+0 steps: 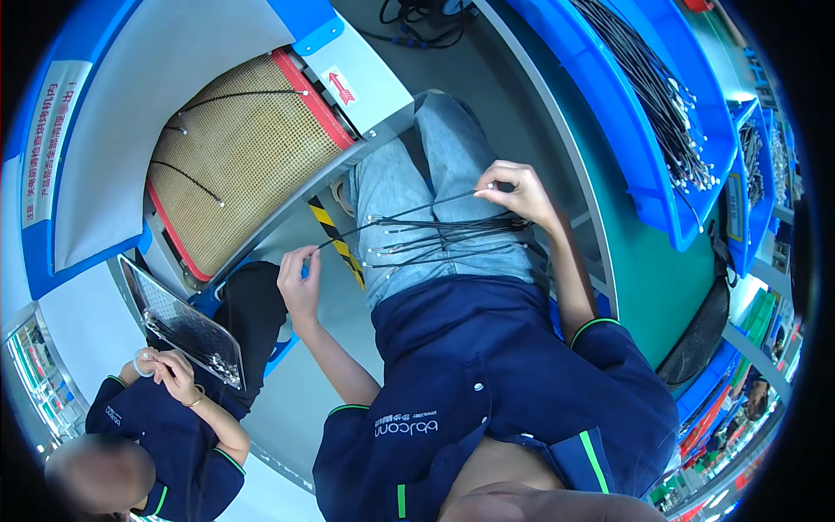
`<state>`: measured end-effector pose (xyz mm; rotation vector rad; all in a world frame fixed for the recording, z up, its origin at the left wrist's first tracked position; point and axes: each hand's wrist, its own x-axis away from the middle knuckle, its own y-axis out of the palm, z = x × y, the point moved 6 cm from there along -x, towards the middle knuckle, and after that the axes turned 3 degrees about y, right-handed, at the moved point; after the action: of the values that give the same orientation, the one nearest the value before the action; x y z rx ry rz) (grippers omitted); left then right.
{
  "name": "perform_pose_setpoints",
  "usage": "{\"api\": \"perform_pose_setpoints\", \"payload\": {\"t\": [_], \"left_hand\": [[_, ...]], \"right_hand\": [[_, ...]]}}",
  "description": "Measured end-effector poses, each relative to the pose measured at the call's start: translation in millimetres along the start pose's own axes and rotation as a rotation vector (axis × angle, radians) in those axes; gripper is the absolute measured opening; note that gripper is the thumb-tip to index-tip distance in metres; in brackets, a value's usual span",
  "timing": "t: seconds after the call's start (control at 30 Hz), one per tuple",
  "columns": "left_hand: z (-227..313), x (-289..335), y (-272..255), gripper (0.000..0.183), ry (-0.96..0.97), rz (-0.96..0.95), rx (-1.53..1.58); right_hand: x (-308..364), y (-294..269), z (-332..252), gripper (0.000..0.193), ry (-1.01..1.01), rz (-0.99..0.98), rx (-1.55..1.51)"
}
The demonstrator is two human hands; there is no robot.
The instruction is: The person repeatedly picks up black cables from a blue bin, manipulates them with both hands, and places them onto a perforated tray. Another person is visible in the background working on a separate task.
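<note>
A thin black cable (pixel 406 213) with small light-coloured ends stretches above my lap, slanting up from left to right. My left hand (pixel 300 283) pinches it near its left end, between thumb and forefinger. Its other end is pinched in the fingertips of my right hand (pixel 515 191), higher and to the right. Beneath it, across the thighs of my jeans (pixel 404 278), lies a loose bunch of similar black cables (pixel 452 239), with small pale connectors showing at the left.
At the upper left, a red-edged mesh conveyor belt (pixel 248 130) carries several cables out of a machine (pixel 174 43). A co-worker's hands (pixel 177 374) are beside a metal tray (pixel 187 317) of cables. Blue bins (pixel 639 204) of cables stand on the green bench (pixel 648 283) at right.
</note>
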<state>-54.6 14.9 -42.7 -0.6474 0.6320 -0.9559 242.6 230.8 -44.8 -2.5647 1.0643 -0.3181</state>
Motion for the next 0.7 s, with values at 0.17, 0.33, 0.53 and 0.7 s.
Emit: {"api": "perform_pose_setpoints", "payload": {"t": [0.17, 0.33, 0.53, 0.7], "left_hand": [[0.7, -0.5, -3.1, 0.009, -0.013, 0.019, 0.007], [1.1, -1.4, -5.5, 0.009, -0.005, 0.026, -0.001], [-1.4, -1.6, -5.7, 0.009, -0.007, 0.019, -0.007], [-1.9, 4.6, -10.4, 0.010, -0.021, 0.024, -0.021]], "right_hand": [[-0.9, 1.9, -2.7, 0.007, 0.043, -0.040, 0.045], [-0.1, 4.7, -2.2, 0.007, -0.012, -0.073, 0.071], [3.1, 5.2, -5.7, 0.006, 0.044, -0.134, 0.046], [1.1, 10.0, -6.5, 0.007, 0.006, -0.161, 0.059]]}}
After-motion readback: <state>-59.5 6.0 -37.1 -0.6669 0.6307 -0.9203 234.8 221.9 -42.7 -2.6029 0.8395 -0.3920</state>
